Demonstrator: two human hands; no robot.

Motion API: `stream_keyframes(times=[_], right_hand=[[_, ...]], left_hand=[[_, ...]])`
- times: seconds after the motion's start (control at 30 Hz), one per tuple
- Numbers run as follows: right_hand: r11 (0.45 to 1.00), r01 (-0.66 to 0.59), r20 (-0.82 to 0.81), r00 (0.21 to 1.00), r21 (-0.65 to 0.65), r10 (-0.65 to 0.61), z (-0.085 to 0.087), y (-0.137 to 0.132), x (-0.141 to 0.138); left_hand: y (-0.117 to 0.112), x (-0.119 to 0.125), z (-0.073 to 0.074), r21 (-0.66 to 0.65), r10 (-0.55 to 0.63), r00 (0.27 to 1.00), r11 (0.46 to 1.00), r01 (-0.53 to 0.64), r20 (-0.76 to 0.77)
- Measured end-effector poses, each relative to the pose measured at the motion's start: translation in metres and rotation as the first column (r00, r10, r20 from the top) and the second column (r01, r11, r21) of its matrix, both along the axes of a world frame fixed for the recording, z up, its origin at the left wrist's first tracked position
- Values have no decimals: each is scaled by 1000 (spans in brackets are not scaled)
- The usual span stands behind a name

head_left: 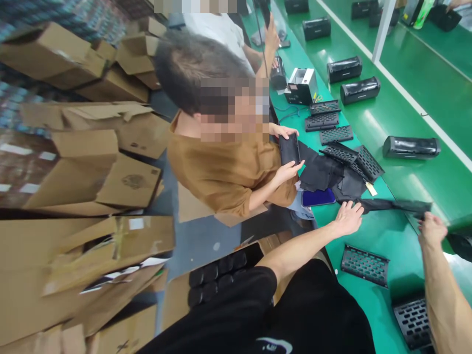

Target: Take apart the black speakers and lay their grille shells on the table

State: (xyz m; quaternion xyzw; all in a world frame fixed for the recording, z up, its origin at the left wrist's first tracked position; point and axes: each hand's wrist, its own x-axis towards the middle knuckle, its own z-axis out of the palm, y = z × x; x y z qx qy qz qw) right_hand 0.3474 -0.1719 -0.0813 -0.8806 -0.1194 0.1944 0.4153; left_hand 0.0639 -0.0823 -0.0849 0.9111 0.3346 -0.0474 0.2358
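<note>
My left hand (346, 219) lies flat on the green workbench (383, 236), fingers spread, just below a phone with a blue screen (319, 197). My right hand (431, 231) is at the end of a long black fabric strip (394, 205), its fingers curled and partly hidden. Two black perforated grille panels (365, 265) lie nearer me, and several more (339, 152) sit beyond the black cloth pieces (320, 172). Across the bench, a co-worker in a brown shirt (221, 167) holds a black panel (289, 149) in both hands.
Black cylindrical speakers (411, 147) stand on a green belt to the right, past a white post (383, 29). Flattened and open cardboard boxes (110, 182) are heaped on the left. A small white-and-black machine (301, 86) and a person in white (217, 29) are farther along.
</note>
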Motion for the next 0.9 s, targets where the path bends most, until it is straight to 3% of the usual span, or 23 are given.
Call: stream_keyframes(times=[0.1, 0.2, 0.27, 0.37, 0.43, 0.47, 0.53, 0.57, 0.6, 0.63, 0.77, 0.9], right_hand=[[969, 225, 55, 971, 105, -231, 35, -33, 43], [953, 228, 45, 969, 199, -241, 66, -71, 53], [967, 149, -32, 989, 208, -145, 79, -95, 37], [980, -16, -261, 963, 199, 69, 88, -121, -15], [966, -115, -418, 885, 232, 206, 88, -131, -57], [957, -150, -478, 840, 250, 257, 88, -134, -76], [942, -193, -558, 765, 275, 320, 85, -138, -109], [937, -208, -584, 738, 279, 338, 83, -139, -120], [935, -220, -603, 717, 280, 349, 81, -139, -129], [933, -231, -617, 702, 276, 356, 78, -140, -134], [934, -299, -616, 703, 198, 355, 58, -141, -137], [889, -450, -510, 786, -82, 350, 32, -141, -132]], left_hand=[[5, 4, 2, -9, 9, 1000, 1000, -9, 6], [11, 8, 5, -40, 28, 999, 999, -26, 28], [13, 10, 10, -68, 54, 997, 996, -50, 59], [8, 13, 20, -108, 88, 988, 991, -74, 127], [-2, 14, 27, -286, 88, 969, 958, -19, 231], [-9, 14, 30, -439, 93, 954, 898, 44, 286], [-24, 11, 32, -724, 128, 933, 668, 170, 337], [-32, 8, 31, -802, 145, 936, 567, 187, 320], [-40, 5, 31, -836, 149, 947, 522, 169, 284], [-47, 1, 30, -841, 149, 957, 523, 136, 247], [-65, -17, 27, -767, 112, 978, 638, 65, 177], [-74, -27, 28, -652, -5, 993, 754, 79, 116]])
